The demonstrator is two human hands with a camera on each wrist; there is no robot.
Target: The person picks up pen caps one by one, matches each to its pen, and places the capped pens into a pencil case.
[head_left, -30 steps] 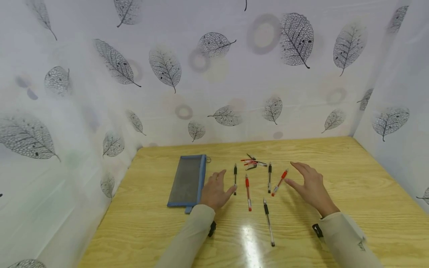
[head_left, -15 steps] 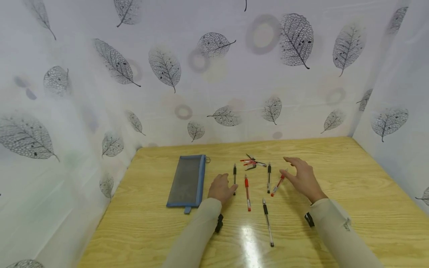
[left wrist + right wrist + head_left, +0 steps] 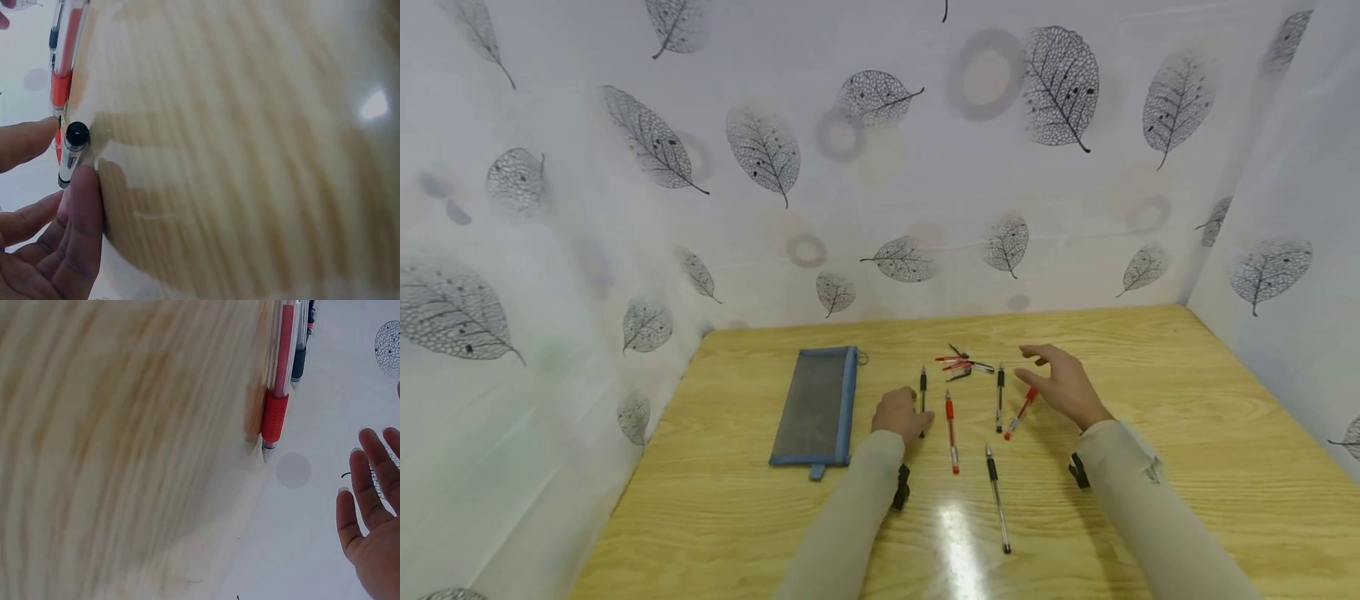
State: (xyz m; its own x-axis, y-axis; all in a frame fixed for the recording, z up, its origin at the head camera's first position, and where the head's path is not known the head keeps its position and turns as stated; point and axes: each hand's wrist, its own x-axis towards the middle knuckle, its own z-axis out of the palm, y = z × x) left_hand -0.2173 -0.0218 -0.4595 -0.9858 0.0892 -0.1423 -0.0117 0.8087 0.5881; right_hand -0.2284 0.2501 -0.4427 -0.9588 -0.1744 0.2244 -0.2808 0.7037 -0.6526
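Note:
My left hand point(image 3: 898, 412) is low over the table at a black-gripped gel pen point(image 3: 923, 380). In the left wrist view its thumb and fingers stand on either side of that pen's end point(image 3: 77, 135), the fingers near or touching it; a firm pinch does not show. My right hand point(image 3: 1063, 387) hovers with relaxed fingers over a red pen point(image 3: 1018, 418), hiding its tip in the head view. The right wrist view shows this hand point(image 3: 375, 515) apart from a red pen point(image 3: 275, 415). Between the hands lie another red pen point(image 3: 952, 433) and a black pen point(image 3: 1000, 396).
A blue-edged mesh zip pouch point(image 3: 814, 404) lies left of my left hand. Several pen caps point(image 3: 958, 364) are heaped toward the back. A further black pen point(image 3: 998, 500) lies near the front of the wooden table point(image 3: 700, 517). Leaf-patterned cloth point(image 3: 925, 192) surrounds the table.
My left hand has moved right onto the black pen, its fingers drawing in around it. The right hand has shifted left over the red pen. The pens lie where they were.

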